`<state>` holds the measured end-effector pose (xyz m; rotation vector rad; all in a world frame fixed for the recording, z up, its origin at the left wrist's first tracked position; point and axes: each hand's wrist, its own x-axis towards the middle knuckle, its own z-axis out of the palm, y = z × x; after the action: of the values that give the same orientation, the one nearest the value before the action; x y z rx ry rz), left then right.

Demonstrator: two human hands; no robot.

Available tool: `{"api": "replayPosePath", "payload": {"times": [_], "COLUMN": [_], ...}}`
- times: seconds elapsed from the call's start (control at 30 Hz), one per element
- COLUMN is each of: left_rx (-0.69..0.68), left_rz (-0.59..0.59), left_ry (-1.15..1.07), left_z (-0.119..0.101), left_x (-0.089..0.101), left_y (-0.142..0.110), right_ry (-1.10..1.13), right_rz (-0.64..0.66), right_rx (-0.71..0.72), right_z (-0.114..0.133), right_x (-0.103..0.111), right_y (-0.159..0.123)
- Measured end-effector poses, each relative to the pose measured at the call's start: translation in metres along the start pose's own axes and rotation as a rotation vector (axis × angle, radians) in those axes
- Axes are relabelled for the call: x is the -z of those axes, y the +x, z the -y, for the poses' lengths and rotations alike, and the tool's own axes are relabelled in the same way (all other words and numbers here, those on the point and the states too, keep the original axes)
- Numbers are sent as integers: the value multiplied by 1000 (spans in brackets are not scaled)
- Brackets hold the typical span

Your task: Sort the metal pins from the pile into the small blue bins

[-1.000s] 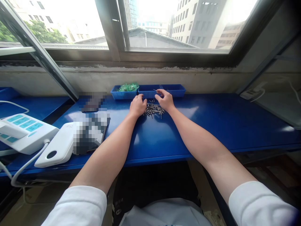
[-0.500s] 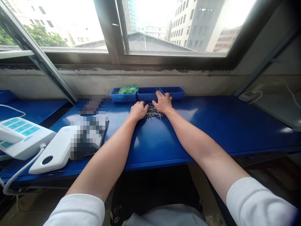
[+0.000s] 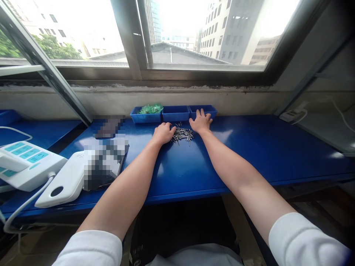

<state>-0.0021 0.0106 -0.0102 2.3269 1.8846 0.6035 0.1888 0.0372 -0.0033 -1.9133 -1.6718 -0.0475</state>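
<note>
A pile of slim silvery metal pins (image 3: pixel 182 135) lies on the blue table, with a few loose ones just behind it. Against the pile's left edge rests my left hand (image 3: pixel 163 133), its fingers bent down and the thumb apart from them; I see nothing held, though the fingertips are partly hidden. My right hand (image 3: pixel 202 122) is spread over the front wall of the right blue bin (image 3: pixel 213 111), fingers reaching toward its inside and apparently holding nothing. The middle blue bin (image 3: pixel 175 115) stands beside it. In the left blue bin (image 3: pixel 146 118) sits green, clear plastic-like material (image 3: pixel 151 108).
On the left of the blue table (image 3: pixel 255 147) are a white power strip (image 3: pixel 30 162), a white power bank (image 3: pixel 62 184) with a cable, and blurred-out items (image 3: pixel 107 159). A metal shelf post (image 3: pixel 65 88) rises at the left. The window wall stands behind the bins.
My right hand has moved right, from behind the pile to the right bin, and its fingers have spread. The left hand has stayed by the pile. More of the pile is visible.
</note>
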Motion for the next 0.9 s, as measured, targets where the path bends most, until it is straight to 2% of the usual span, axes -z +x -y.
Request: {"api": "replayPosePath", "payload": {"times": [0.1,0.2,0.33,0.57,0.67,0.9], "left_rx": [-22,-103,-171,-220,-230,-249], "left_rz": [25,81,134,152,154,142], "left_ry": [-40,-80,-55,13,28,32], "left_z": [0,-2,-4,-5,-4,-5], "left_x": [2,6,8,7,7,8], "left_y": [-2,-6,-10,-9,-9,-9], "right_ry": [84,221,261,-22,-14,174], "right_rz": [-76,-143,9,251,280,298], "right_rx": [57,151,258,216,239,324], "right_z": [2,7,13,19,20,19], "right_x": [-2,-1,-1,0,-1,-4], "right_y": [-2,-6,-13,-22,-22,-20]}}
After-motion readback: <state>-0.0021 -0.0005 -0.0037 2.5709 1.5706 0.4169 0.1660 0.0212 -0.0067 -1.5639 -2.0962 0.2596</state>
